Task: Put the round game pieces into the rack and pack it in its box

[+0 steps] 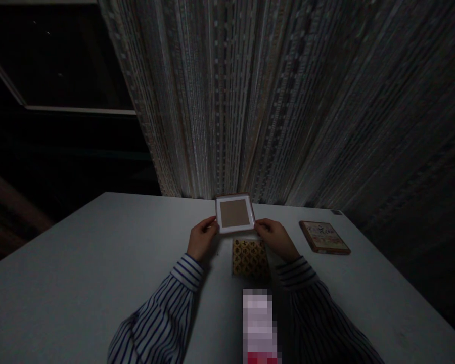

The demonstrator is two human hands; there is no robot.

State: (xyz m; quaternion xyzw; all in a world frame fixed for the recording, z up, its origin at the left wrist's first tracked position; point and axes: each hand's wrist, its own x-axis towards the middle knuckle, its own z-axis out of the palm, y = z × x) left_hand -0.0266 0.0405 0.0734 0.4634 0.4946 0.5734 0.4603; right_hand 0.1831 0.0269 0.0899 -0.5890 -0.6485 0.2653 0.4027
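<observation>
Between both hands a shallow square box [235, 213] is held up, tilted toward me. Its inside is a plain brown panel with a white border, and its outer edge is reddish brown. My left hand [203, 237] pinches its lower left corner; my right hand [276, 237] grips the lower right corner. Just below it on the table lies a block of round yellowish game pieces [250, 258] with dark characters, laid close together in rows. They look like Chinese chess pieces. Neither hand touches them.
On the right of the white table [98, 283] lies a flat brown-edged box [324, 236] with a printed top. A small dark-patterned item [336, 213] sits at the far right corner. A striped curtain [227, 101] hangs behind the table. A blurred-out rectangle [258, 323] is near me.
</observation>
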